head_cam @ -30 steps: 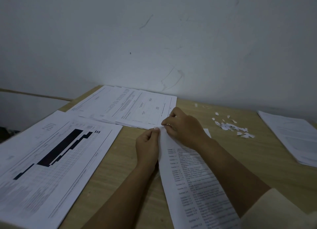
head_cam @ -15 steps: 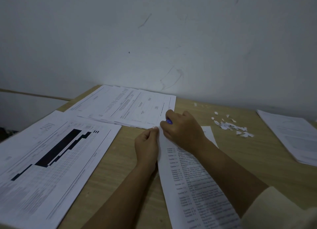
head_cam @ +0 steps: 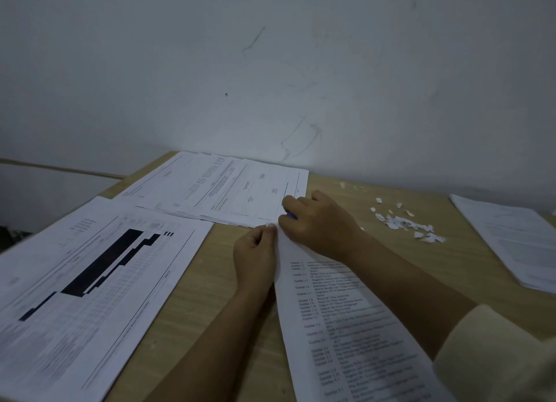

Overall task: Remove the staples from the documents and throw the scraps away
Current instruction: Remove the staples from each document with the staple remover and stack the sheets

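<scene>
A printed document [head_cam: 340, 326] with a list of text lines lies in front of me on the wooden table [head_cam: 210, 281]. My left hand [head_cam: 255, 257] pinches its top left corner between thumb and fingers. My right hand [head_cam: 319, 221] is curled over the same corner, and a small blue or purple tool [head_cam: 291, 215] shows between its fingers. The staple itself is hidden under my fingers. A heap of small white paper scraps [head_cam: 406, 224] lies on the table to the right of my right hand.
A sheet with a black bar chart [head_cam: 90, 281] lies at the left. A fanned stack of printed pages [head_cam: 222, 188] sits at the back by the wall. Another paper stack [head_cam: 511, 239] lies at the right edge. A few scraps [head_cam: 343, 185] lie near the wall.
My right hand has shifted slightly on the corner, and the blue tool now shows between its fingers. My left hand keeps its pinch on the corner.
</scene>
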